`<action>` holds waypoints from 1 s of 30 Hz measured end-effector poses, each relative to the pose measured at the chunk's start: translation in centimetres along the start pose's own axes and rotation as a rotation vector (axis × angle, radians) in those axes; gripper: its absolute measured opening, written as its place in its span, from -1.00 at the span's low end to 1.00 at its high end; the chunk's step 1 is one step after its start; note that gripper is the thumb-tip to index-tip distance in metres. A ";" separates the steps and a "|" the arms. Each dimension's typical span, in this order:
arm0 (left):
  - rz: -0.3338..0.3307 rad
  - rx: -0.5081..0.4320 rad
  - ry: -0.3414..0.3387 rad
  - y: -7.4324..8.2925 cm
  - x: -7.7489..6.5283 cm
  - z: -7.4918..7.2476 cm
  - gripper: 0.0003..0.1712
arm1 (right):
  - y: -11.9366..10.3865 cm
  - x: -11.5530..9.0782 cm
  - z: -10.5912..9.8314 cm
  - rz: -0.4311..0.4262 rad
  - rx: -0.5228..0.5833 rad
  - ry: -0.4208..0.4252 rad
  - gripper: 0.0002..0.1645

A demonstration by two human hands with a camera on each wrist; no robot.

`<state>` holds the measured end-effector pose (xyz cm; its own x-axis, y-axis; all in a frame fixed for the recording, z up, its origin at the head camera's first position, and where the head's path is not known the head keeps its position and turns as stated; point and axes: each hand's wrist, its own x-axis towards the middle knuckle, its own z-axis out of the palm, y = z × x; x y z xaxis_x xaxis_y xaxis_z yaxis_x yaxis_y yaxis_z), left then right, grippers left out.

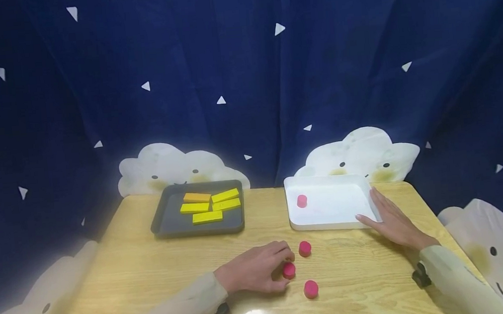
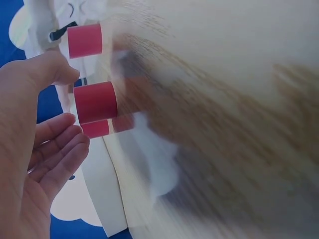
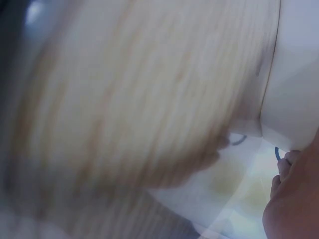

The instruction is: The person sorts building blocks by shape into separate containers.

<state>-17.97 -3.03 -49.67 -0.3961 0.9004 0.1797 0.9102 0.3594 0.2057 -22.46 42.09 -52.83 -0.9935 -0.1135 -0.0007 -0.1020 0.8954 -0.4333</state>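
My left hand (image 1: 261, 267) reaches around a red cylindrical block (image 1: 289, 271) on the table, its thumb and fingers bent to either side. The left wrist view shows gaps between that block (image 2: 96, 102) and the thumb and fingertips. Two more red cylinders stand close by, one farther back (image 1: 305, 248) and one nearer (image 1: 310, 289). With fingers extended, my right hand (image 1: 394, 222) rests at the right rim of a white tray (image 1: 329, 226), thumb over its front right corner. One pinkish-red cylinder (image 1: 302, 201) is inside the tray, towards the left.
A dark grey tray (image 1: 163, 223) stands at the back left, holding several yellow blocks (image 1: 208, 217) and an orange block (image 1: 197, 197). Both trays are near the back edge of the wooden table (image 1: 153, 270). A dark blue curtain (image 1: 243, 68) hangs behind.
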 end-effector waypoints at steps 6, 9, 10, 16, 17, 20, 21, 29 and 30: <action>0.025 0.035 0.022 0.0 0.3 0.1 -0.64 | 0.0 0.1 -0.1 -0.005 -0.004 0.006 0.37; 0.032 0.042 0.024 0.0 0.4 0.1 -0.67 | -0.2 0.1 0.0 -0.007 -0.001 0.006 0.37; 0.033 0.043 0.024 0.0 0.4 0.2 -0.69 | -0.2 0.0 0.0 -0.005 -0.001 0.007 0.37; 0.021 0.046 0.010 0.1 0.6 0.1 -0.73 | -0.3 0.0 0.0 -0.003 0.002 0.005 0.38; 0.017 0.046 0.005 0.2 0.6 0.1 -0.73 | -0.2 0.0 0.0 -0.003 0.004 0.005 0.38; 0.013 0.046 -0.002 0.2 0.7 0.0 -0.73 | -0.1 0.0 0.1 -0.004 0.008 0.001 0.38; 0.015 0.047 -0.001 0.2 0.7 0.0 -0.73 | 0.0 0.0 0.1 -0.004 0.009 0.001 0.38; 0.036 0.061 -0.003 0.2 1.1 0.3 -0.75 | 0.3 0.0 0.2 -0.004 0.005 0.000 0.38; 0.040 0.060 -0.004 0.1 1.1 0.3 -0.76 | 0.3 0.0 0.2 -0.004 0.003 0.000 0.38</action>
<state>-18.25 -1.90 -49.78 -0.3593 0.9151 0.1830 0.9309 0.3374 0.1401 -22.51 42.30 -53.16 -0.9931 -0.1170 0.0007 -0.1056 0.8939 -0.4357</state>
